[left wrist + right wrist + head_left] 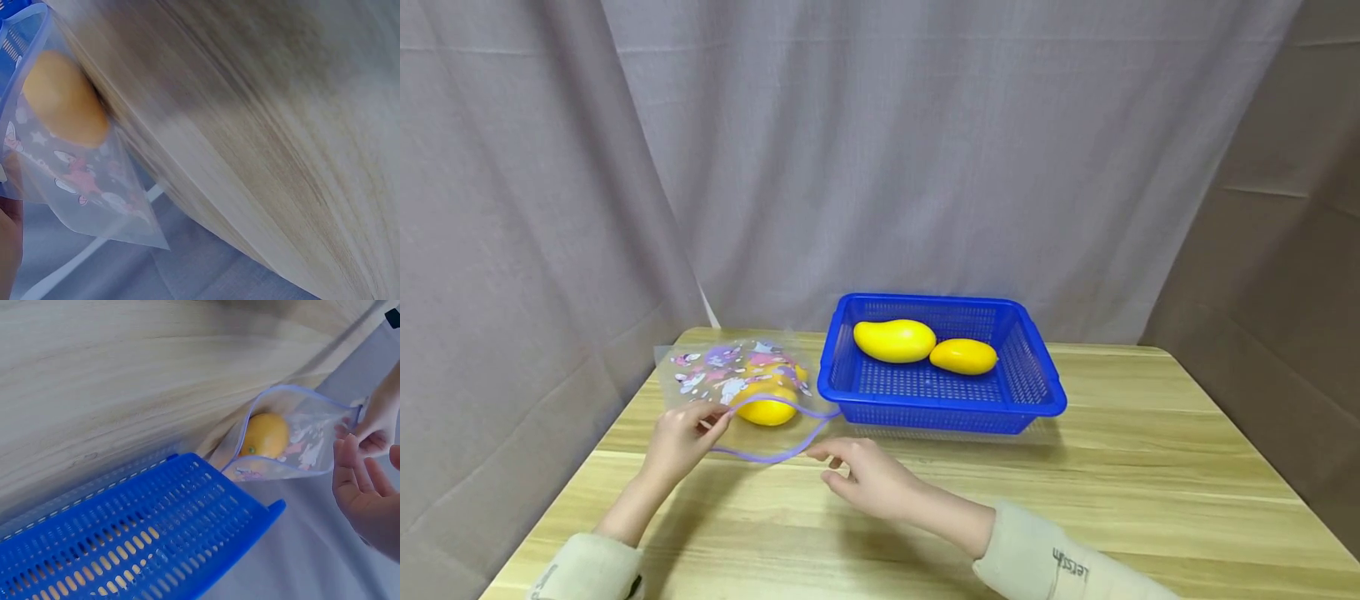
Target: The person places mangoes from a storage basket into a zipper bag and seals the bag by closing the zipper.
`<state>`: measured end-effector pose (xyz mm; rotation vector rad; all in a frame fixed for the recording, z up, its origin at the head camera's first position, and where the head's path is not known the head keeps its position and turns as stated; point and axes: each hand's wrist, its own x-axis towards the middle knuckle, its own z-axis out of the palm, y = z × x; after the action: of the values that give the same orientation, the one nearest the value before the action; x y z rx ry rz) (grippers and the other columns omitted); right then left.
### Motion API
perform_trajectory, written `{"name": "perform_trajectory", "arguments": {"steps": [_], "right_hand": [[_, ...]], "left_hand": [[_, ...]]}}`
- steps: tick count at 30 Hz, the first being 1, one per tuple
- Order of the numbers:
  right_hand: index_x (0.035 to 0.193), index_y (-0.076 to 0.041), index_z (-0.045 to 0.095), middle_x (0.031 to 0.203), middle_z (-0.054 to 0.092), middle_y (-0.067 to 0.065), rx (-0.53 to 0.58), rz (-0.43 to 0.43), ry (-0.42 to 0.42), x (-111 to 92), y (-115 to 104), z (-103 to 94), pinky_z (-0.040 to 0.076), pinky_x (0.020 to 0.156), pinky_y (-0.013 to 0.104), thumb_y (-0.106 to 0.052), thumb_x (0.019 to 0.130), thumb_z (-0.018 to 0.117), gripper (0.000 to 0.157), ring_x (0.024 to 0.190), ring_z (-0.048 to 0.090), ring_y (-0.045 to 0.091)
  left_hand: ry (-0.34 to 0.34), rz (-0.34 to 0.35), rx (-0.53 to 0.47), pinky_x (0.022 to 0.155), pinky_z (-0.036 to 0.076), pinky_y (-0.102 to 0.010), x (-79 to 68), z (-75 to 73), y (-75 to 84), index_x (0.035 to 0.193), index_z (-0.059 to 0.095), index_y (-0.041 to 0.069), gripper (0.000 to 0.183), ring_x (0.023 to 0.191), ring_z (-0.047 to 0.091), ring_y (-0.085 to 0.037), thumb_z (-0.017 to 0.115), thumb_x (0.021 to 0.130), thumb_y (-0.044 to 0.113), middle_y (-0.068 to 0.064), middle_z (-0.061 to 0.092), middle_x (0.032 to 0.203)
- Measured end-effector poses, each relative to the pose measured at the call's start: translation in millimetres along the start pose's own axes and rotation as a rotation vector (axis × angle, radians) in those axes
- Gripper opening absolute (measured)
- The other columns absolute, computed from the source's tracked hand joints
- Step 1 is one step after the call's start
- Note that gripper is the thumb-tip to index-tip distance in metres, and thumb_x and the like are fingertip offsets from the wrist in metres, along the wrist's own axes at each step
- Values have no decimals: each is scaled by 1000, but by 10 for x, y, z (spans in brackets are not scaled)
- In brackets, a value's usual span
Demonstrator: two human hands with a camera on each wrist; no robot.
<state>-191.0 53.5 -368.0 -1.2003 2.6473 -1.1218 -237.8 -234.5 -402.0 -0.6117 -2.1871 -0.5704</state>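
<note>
Left hand [681, 439] pinches the gaping bag's [730, 389] edge.

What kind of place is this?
Maybe a little curtained-off work corner: grey cloth hangs behind a wood-grain table, and a blue basket holding yellow fruits sits on it.

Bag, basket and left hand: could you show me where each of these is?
Bag [80, 177]: left wrist view, on its pink print.
Basket [942, 406]: head view, on its front rim.
Left hand [679, 437]: head view, on the back of it.
</note>
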Motion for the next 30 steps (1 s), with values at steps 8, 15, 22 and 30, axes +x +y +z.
{"name": "perform_trajectory", "arguments": {"steps": [8,15,22,30], "right_hand": [[112,3,62,105,68,18,56,-8,34,-158,33,-212,49,60,12,-2,90,55,24,84,66,19],[112,2,63,104,69,16,48,-26,42,-281,-17,-340,50,61,14,-3,90,55,24,82,65,16],[111,-3,64,104,70,12,96,-1,77,-339,-102,-448,53,67,18,-5,91,54,22,84,63,11],[111,-4,64,108,70,10,105,15,123,-322,-132,-566,53,69,20,-7,93,54,21,84,62,10]], "left_hand": [[-4,1,0,49,50,-13,-9,-10,10,77,70,2,13,55,61,-12,76,68,-4,-2,68,65],[-4,-12,-6,49,50,-14,-15,-1,13,77,70,1,12,55,62,-13,76,68,-5,-5,68,66],[3,-6,-8,49,49,-12,-21,23,-1,76,70,2,12,55,61,-12,76,68,-4,-4,68,65],[8,-15,-18,49,48,-11,6,37,12,76,70,2,12,55,61,-12,76,68,-5,-4,68,66]]}}
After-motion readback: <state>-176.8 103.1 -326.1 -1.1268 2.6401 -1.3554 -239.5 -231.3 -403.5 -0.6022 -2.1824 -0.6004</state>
